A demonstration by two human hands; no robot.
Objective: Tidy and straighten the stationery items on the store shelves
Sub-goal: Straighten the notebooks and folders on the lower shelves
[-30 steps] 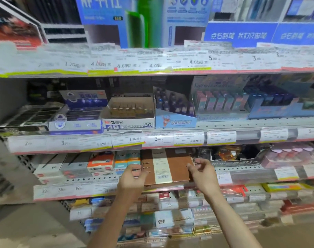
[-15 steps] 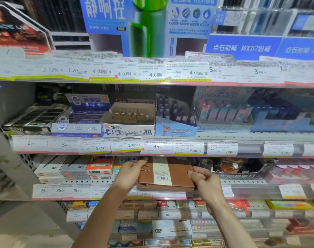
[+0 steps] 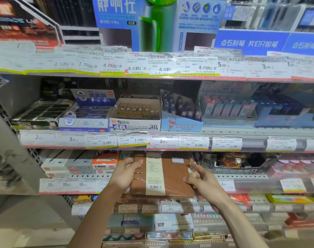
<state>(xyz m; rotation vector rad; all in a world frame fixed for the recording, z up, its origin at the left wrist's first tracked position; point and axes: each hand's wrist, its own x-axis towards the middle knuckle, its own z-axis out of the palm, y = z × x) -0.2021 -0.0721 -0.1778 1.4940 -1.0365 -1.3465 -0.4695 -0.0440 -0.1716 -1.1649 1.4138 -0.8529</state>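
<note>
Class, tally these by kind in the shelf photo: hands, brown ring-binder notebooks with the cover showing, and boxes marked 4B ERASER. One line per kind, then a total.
hands: 2 (left hand, right hand)
brown ring-binder notebook: 1
4B ERASER box: 1
Total: 4

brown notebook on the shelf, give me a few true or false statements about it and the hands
1. The left hand grips the notebook at its ring-bound edge. True.
2. The notebook is closed. True.
3. The notebook lies on the same shelf as the 4B eraser box. False: it is one shelf lower.
4. The right hand holds a pen. False: it holds no pen and is at the notebook's right edge.
5. A pale paper band wraps the notebook. True.
</note>
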